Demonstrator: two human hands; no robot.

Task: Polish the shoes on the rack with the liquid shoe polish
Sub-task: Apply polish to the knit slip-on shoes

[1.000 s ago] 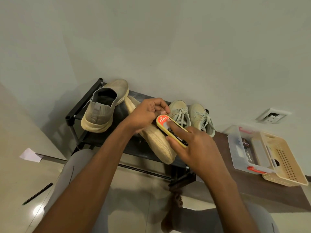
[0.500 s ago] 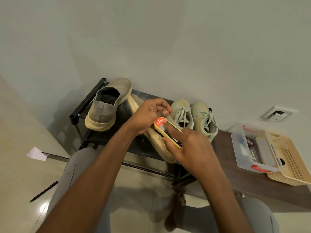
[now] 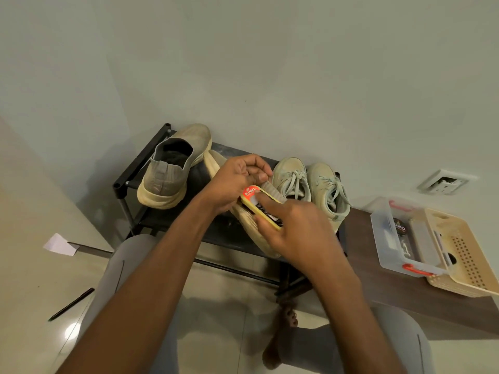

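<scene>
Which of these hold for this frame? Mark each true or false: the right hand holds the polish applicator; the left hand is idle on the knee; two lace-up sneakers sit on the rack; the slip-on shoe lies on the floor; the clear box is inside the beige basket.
1. The right hand holds the polish applicator. True.
2. The left hand is idle on the knee. False: it grips the tilted shoe being polished.
3. Two lace-up sneakers sit on the rack. True.
4. The slip-on shoe lies on the floor. False: it rests on the rack.
5. The clear box sits in the beige basket. True.
</scene>
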